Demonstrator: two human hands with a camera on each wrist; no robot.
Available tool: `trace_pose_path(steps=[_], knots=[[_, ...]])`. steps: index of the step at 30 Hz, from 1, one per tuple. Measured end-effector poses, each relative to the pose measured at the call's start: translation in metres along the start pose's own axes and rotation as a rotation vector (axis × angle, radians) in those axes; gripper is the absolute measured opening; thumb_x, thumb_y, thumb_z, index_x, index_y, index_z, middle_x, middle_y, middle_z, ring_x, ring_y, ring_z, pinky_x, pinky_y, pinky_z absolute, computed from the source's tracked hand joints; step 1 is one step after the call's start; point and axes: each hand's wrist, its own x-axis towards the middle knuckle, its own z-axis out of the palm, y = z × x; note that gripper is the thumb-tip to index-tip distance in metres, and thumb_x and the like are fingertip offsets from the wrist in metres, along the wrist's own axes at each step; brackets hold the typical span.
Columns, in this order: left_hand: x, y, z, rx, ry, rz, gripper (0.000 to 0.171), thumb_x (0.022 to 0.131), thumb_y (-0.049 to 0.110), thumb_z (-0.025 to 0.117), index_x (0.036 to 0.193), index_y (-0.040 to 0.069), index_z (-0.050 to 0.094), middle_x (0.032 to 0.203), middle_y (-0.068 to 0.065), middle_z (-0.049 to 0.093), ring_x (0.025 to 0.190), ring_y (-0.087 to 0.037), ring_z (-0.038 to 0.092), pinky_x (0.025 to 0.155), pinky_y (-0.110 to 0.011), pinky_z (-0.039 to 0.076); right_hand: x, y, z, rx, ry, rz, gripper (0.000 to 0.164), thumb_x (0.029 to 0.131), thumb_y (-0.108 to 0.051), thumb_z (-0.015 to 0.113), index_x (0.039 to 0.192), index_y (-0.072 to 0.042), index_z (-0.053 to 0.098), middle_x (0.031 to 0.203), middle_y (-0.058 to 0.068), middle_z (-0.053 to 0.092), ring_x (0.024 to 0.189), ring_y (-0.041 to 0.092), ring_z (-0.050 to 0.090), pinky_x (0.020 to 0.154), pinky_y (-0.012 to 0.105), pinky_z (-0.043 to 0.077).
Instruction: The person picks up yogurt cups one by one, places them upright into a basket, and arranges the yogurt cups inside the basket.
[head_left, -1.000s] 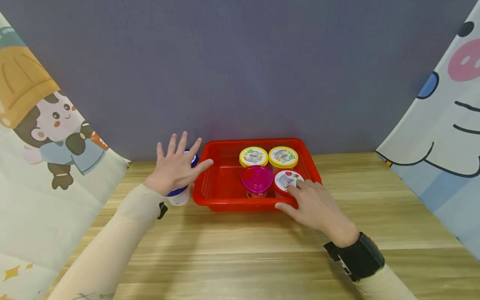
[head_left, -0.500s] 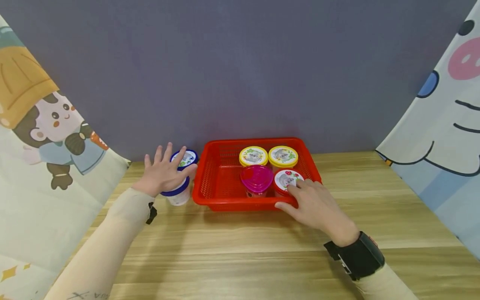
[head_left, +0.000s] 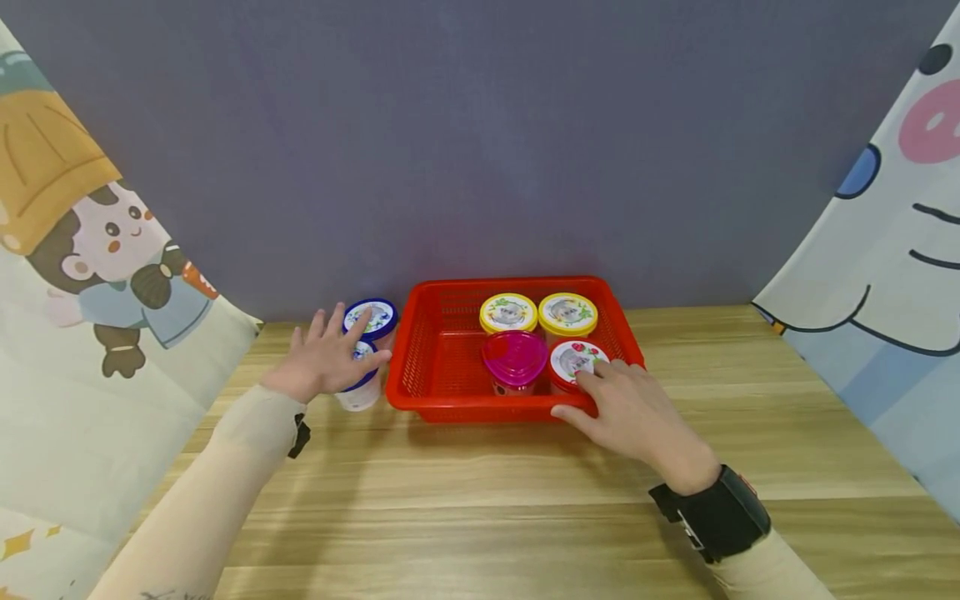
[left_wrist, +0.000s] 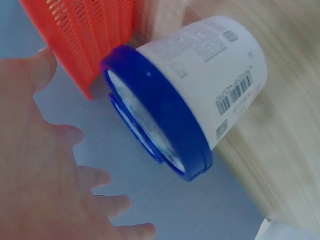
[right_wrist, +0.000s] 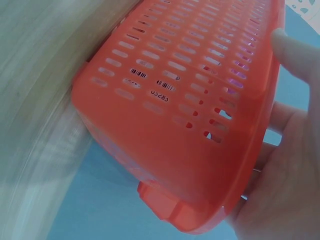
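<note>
My left hand [head_left: 322, 358] hovers spread over two tubs with blue lids that stand left of the basket. In the left wrist view, the nearer blue-lidded tub [left_wrist: 200, 85] shows a white printed side, apart from the spread fingers [left_wrist: 92, 176]. A second blue-lidded tub [head_left: 372, 317] stands behind it. My right hand [head_left: 637, 408] rests across the front right rim of the red basket [head_left: 442, 404], thumb outside. Its fingertips lie on the red-lidded tub [head_left: 572, 358] inside. In the right wrist view, fingers pass over the rim and their tips are hidden.
Inside the basket, two yellow-lidded tubs [head_left: 508, 312] stand at the back and a tub with a magenta plastic cover [head_left: 514, 358] at the front. The basket stands near a grey wall [head_left: 480, 150] on a wooden table [head_left: 465, 517]. Printed cloths hang at both sides.
My left hand has moved left and down, away from the basket's edge, uncovering more of the blue lids. The right hand has stayed where it was.
</note>
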Motion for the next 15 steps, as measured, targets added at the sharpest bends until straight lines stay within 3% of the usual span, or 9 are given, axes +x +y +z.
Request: trace_pose_path(steps=[15], knots=[[-0.001,-0.004,0.015,-0.064,-0.015,0.011,0.083,0.100,0.062,0.044,0.163,0.014,0.019,0.162,-0.036,0.006,0.143,-0.063,0.013,0.109,-0.077,0.015,0.000,-0.001,0.000,0.005,-0.009,0.008,0.063,0.089,-0.062,0.066,0.117,-0.006,0.070,0.104,0.015,0.067,0.091,0.033,0.062,0.085,0.055,0.052]])
